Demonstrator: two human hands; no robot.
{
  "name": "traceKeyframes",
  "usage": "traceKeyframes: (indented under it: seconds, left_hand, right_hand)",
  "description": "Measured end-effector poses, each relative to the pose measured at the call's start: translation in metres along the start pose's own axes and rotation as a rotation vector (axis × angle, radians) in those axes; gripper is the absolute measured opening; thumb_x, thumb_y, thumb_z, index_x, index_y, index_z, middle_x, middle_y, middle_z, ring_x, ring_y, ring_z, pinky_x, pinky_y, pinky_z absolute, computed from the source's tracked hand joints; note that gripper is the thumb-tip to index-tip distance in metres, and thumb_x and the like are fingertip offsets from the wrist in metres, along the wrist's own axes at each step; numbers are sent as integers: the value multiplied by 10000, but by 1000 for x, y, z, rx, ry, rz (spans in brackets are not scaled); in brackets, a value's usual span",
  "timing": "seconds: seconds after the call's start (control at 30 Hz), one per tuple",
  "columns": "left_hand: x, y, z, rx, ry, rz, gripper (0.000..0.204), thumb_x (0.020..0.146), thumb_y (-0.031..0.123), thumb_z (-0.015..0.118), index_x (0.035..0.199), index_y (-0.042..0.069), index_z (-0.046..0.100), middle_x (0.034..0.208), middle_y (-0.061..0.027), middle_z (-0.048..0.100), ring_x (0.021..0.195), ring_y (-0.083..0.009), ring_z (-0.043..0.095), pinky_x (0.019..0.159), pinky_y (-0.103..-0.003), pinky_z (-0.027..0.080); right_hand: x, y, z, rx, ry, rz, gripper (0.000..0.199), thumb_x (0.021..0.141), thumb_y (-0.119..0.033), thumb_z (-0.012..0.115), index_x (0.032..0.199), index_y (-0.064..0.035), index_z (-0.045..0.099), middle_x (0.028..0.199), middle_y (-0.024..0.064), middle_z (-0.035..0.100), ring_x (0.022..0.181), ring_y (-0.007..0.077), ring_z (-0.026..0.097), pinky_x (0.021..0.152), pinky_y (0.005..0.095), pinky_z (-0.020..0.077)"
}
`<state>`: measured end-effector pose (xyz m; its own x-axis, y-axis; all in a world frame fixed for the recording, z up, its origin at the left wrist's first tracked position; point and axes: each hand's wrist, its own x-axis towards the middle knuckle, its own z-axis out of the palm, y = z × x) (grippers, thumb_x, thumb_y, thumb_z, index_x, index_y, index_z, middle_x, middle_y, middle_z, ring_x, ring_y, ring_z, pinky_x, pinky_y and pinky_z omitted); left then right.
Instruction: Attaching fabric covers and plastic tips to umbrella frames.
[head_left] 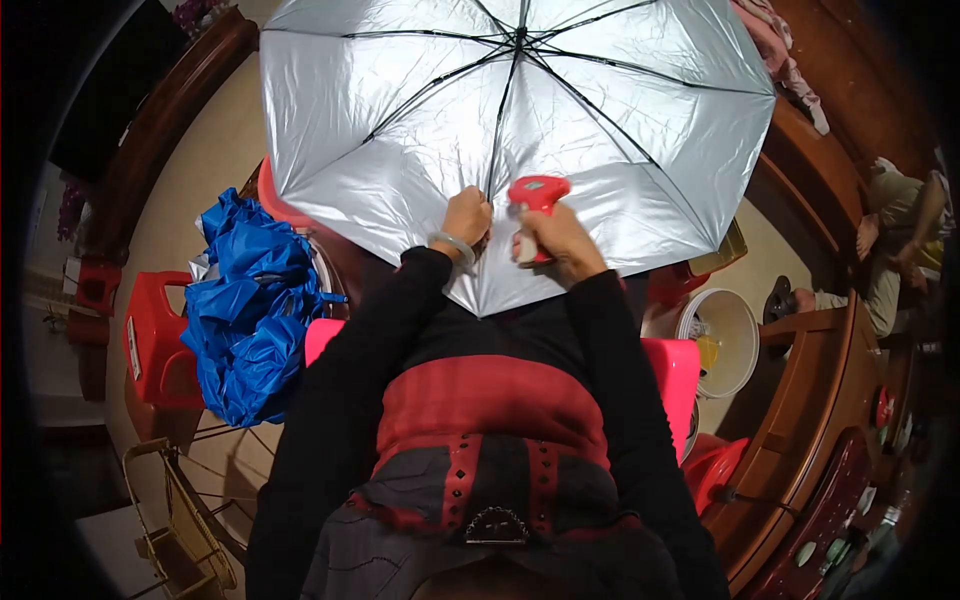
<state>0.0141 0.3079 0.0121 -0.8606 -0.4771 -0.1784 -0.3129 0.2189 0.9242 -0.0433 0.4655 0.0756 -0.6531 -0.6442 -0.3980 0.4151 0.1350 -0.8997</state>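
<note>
An open umbrella is seen from the inside, its silver lining and dark ribs spread across the upper middle of the view, with the lower edge of the canopy resting close to the person's body. The left hand is closed around a rib and the fabric near the lower rim of the canopy, pinching them between thumb and fingers; a pale bracelet is worn at that wrist. The right hand is wrapped around a red handheld tool, whose head is held against the silver lining just beside the left hand. Both forearms are covered by black sleeves and are raised from the lower edge of the view. To the person's left, a heap of blue umbrella fabric is piled on a red plastic stool, with bare metal ribs showing beneath it. A wire rack stands on the floor at the lower left. To the right, a pale bucket is set beside a curved wooden bench, and another person is seated at the far right edge.
</note>
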Motion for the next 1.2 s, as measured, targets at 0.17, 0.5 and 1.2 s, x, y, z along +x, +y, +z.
traceKeyframes:
  seconds: [0.17, 0.5, 1.2]
  left_hand:
    - [39, 20, -72, 667, -68, 146, 187, 650, 142, 536, 685, -29, 604, 709, -232, 594, 627, -339, 592, 633, -383, 490]
    - [80, 31, -174, 1383, 92, 239, 184, 736, 135, 509, 810, 0, 610, 866, -218, 593, 833, -362, 576, 718, -412, 461]
    - [27, 0, 6, 808, 371, 224, 114, 769, 95, 462, 769, 19, 547, 738, -188, 579, 701, -340, 590, 603, -402, 486]
  right_hand:
    - [-5, -31, -50, -789, 369, -379, 261, 753, -188, 512, 865, 47, 508, 669, 169, 582, 576, 262, 589, 524, 360, 456]
    - [1, -28, -39, -869, 432, -384, 389, 746, -257, 540, 927, 83, 489, 687, 194, 587, 603, 266, 591, 592, 361, 456]
    - [18, 18, -24, 164, 90, -47, 209, 791, -132, 506, 941, 5, 460, 665, 122, 558, 530, 202, 574, 490, 323, 493]
